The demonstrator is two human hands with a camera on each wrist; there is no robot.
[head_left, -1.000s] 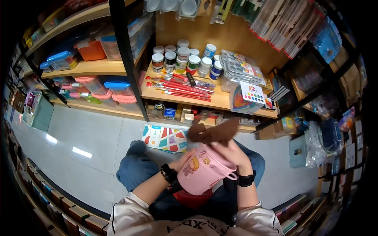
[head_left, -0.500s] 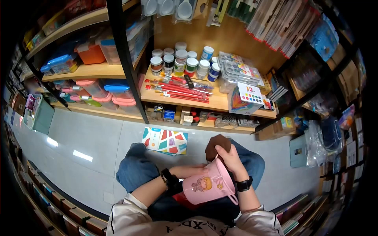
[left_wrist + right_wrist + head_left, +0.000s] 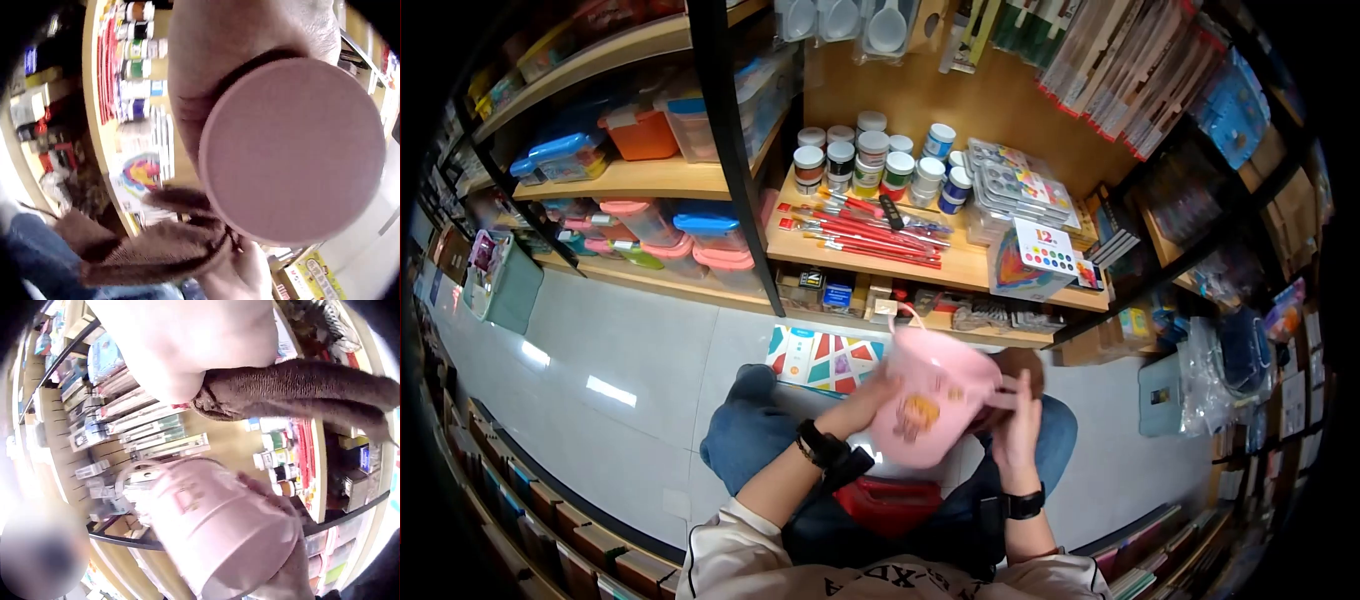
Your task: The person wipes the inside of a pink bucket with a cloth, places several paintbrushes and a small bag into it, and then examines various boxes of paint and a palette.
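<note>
Lifted and tipped since half a second ago, the cup [image 3: 932,392] hangs above the lap, the left hand [image 3: 868,395] with its grip round the base; the right hand [image 3: 1015,420] holds the cloth [image 3: 1025,362] just right of it.

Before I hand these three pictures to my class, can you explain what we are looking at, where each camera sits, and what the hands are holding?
There is no machine here: a person, low down in front of shop shelves, wears one camera on the head and one on each wrist. The wide picture comes from the head camera, which looks down at both hands. The left hand holds a pink bucket. The right hand grips a brown cloth beside it. The left wrist picture shows the bucket's round bottom close up. The right wrist picture shows the bucket's side, with the cloth above it. On the wooden shelf ahead lie red brushes, and paint jars stand behind them.
</note>
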